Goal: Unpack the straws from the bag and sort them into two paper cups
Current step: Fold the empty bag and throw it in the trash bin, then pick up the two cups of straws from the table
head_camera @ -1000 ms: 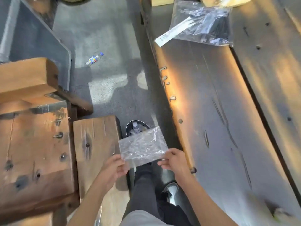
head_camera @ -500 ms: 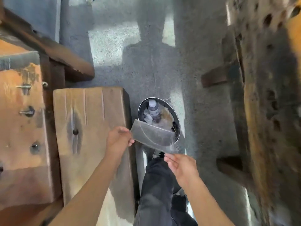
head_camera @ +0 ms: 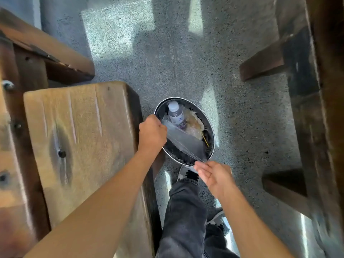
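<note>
Left hand [head_camera: 152, 134] fisted on the empty clear plastic bag [head_camera: 183, 144] over the metal trash bin [head_camera: 212, 135] at frame center, right hand [head_camera: 214, 176] open, barely touching its corner; limp film could catch the rim and slide outside.

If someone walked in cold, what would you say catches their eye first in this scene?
Most likely the round metal bin on the speckled floor at centre, with a plastic bottle and rubbish inside. Over its mouth, the left hand grips a clear plastic bag, while the right hand sits open at the bag's near corner. A wooden bench fills the left.
</note>
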A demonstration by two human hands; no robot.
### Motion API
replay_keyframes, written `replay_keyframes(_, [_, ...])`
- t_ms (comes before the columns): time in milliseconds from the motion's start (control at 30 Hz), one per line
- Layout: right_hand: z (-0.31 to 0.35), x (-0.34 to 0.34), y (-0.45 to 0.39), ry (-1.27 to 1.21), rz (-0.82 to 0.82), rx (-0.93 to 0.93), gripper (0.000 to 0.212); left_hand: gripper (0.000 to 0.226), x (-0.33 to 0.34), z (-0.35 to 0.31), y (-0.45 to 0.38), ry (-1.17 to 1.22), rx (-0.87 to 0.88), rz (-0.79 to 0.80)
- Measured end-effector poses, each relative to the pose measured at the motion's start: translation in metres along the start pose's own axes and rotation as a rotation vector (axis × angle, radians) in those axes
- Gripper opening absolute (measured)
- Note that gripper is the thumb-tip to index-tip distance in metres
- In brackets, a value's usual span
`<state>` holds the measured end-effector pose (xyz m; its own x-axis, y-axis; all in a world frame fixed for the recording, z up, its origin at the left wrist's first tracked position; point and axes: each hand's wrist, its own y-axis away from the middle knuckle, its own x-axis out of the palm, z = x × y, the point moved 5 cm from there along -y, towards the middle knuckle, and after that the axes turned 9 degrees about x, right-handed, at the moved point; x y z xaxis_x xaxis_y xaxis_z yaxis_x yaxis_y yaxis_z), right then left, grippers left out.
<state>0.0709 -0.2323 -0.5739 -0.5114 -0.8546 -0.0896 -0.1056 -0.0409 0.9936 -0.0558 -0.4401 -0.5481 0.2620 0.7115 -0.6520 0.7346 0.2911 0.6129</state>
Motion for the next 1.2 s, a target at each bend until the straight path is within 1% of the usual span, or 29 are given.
replay_keyframes(33, [0.001,-0.002,0.001,0.034,-0.001,-0.009,0.019,0.008,0.0,-0.002,0.0,-0.008,-0.015,0.009])
replay_keyframes(133, [0.007,-0.006,0.01,0.123,-0.033,-0.076,0.027,0.016,-0.005,-0.004,0.01,-0.012,-0.061,0.025])
replay_keyframes(233, [0.023,-0.004,0.047,0.212,-0.01,-0.21,0.018,0.011,-0.014,-0.006,0.029,0.041,-0.033,0.025])
replay_keyframes(333, [0.046,-0.001,0.106,0.283,0.013,-0.417,0.015,0.007,-0.036,-0.03,0.06,0.116,0.031,-0.033])
replay_keyframes(400, [0.064,0.0,0.155,0.331,0.008,-0.594,0.016,0.018,-0.061,-0.06,0.091,0.136,0.118,-0.121])
replay_keyframes(433, [0.071,-0.002,0.184,0.351,0.001,-0.675,0.02,0.024,-0.076,-0.076,0.11,0.154,0.17,-0.169])
replay_keyframes(500, [0.08,-0.007,0.247,0.374,-0.007,-0.831,0.034,0.038,-0.11,-0.114,0.156,0.198,0.326,-0.244])
replay_keyframes(567, [0.081,-0.019,0.319,0.383,0.009,-0.998,0.045,0.048,-0.148,-0.155,0.212,0.19,0.487,-0.289])
replay_keyframes(633, [0.075,-0.039,0.392,0.381,0.03,-1.142,0.054,0.054,-0.187,-0.2,0.274,0.166,0.627,-0.349])
replay_keyframes(700, [0.065,-0.068,0.46,0.382,0.005,-1.263,0.066,0.059,-0.222,-0.242,0.335,0.154,0.763,-0.408])
replay_keyframes(767, [0.06,-0.104,0.524,0.413,-0.077,-1.383,0.075,0.065,-0.249,-0.284,0.39,0.151,0.899,-0.434])
replay_keyframes(833, [0.058,-0.149,0.581,0.421,-0.218,-1.515,0.08,0.072,-0.267,-0.324,0.441,0.101,1.025,-0.443])
replay_keyframes(967, [0.049,-0.242,0.678,0.411,-0.474,-1.731,0.087,0.081,-0.277,-0.396,0.547,0.058,1.233,-0.407])
replay_keyframes(1033, [0.041,-0.289,0.714,0.371,-0.571,-1.776,0.086,0.081,-0.271,-0.426,0.595,0.066,1.335,-0.392])
replay_keyframes(1133, [0.024,-0.358,0.756,0.3,-0.715,-1.808,0.086,0.082,-0.251,-0.458,0.657,0.074,1.432,-0.369])
replay_keyframes(1200, [0.007,-0.404,0.773,0.209,-0.819,-1.801,0.086,0.082,-0.231,-0.473,0.693,0.088,1.492,-0.302])
